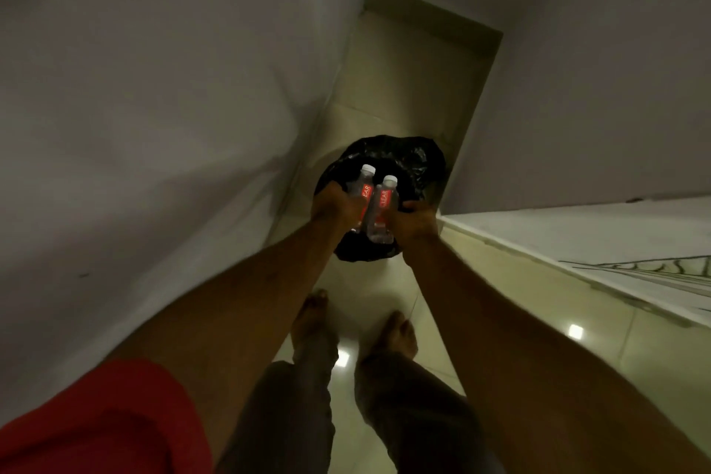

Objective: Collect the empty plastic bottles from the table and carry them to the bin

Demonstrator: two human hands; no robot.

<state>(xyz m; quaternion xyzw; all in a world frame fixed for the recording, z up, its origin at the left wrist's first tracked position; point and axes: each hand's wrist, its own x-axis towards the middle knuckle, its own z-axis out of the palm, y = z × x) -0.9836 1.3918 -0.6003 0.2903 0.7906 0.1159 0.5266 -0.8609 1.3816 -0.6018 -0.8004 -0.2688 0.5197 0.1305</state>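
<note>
Two clear plastic bottles with white caps and red labels are held side by side over the bin. My left hand (335, 204) grips the left bottle (364, 185). My right hand (414, 222) grips the right bottle (384, 200). Both hands are at arm's length straight ahead of me. Beneath the bottles stands the bin (411, 162), lined with a shiny black bag, on the floor of a narrow passage. The bottles' lower parts are partly hidden by my fingers.
A white wall runs close on the left and another on the right. A white ledge (600, 242) juts in at the right. My bare feet (396, 331) stand on glossy pale tiles just short of the bin. The passage ends behind the bin.
</note>
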